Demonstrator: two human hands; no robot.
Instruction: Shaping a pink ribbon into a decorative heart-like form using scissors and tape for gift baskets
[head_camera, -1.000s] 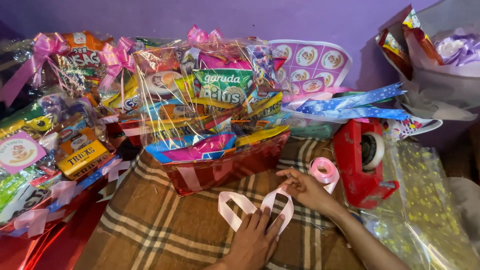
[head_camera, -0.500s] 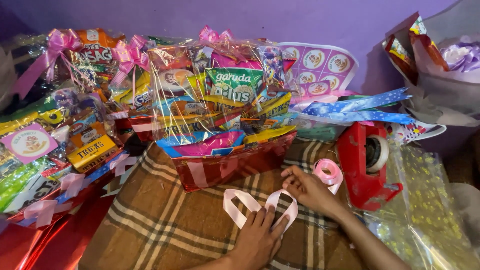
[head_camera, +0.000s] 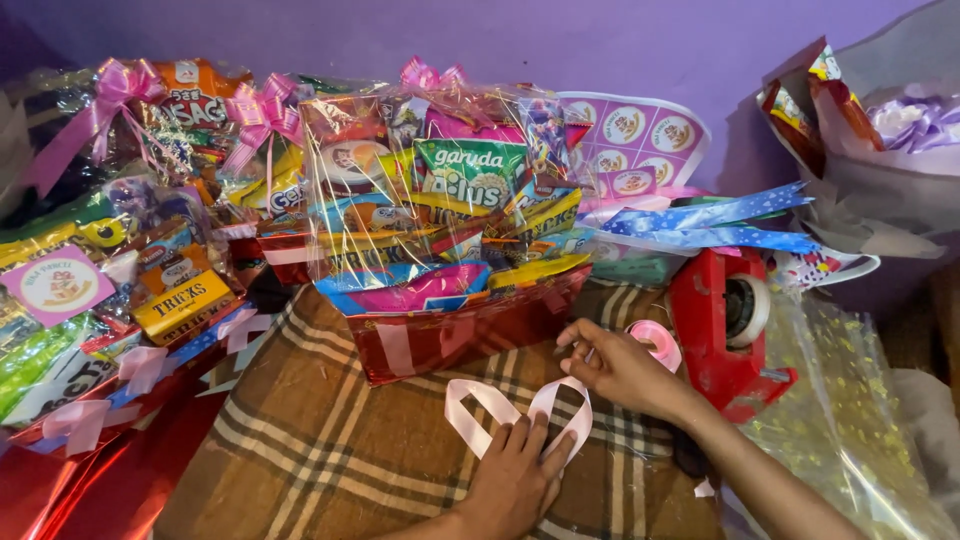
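Looping ribbon (head_camera: 480, 415) under left hand (head_camera: 515, 480).

Pale pink ribbon (head_camera: 478, 415) looped flat on plaid cloth (head_camera: 330, 440).

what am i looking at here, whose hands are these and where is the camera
The camera sits on a person's head and looks down, so the two bare hands at the bottom are that person's own. There is no machine. The left hand presses flat on a pale pink ribbon folded into two loops on a brown plaid cloth. The right hand pinches a small thin thing in its fingers; what it is cannot be told. Beside it lies a pink ribbon roll, then a red tape dispenser. Behind stands a gift basket of snack packets wrapped in clear film, with more baskets to the left.
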